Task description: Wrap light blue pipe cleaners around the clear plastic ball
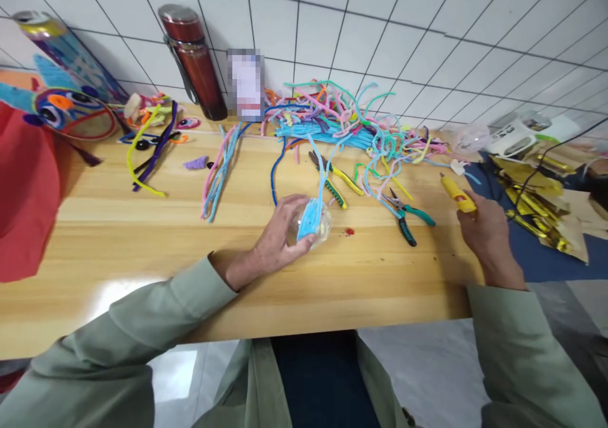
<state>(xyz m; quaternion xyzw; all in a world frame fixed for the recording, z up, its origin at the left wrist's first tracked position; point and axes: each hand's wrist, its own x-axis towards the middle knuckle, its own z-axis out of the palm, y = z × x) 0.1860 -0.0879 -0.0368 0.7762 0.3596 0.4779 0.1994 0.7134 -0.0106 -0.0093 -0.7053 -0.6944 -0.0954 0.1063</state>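
Observation:
My left hand is closed around a clear plastic piece, rounded like a cup or ball. Light blue pipe cleaners cover part of it, and their loose ends stick up toward the wall. At the right, my right hand grips a yellow glue gun, its nozzle pointing away from me. Between the hands lie teal-handled pliers and, farther back, yellow-and-green cutters. A small red bit rests on the wood beside the plastic piece.
A tangled heap of coloured pipe cleaners runs along the wall. Behind stand a red thermos, a phone and a tall can. Red material lies left; gold foil and a dark blue sheet lie right.

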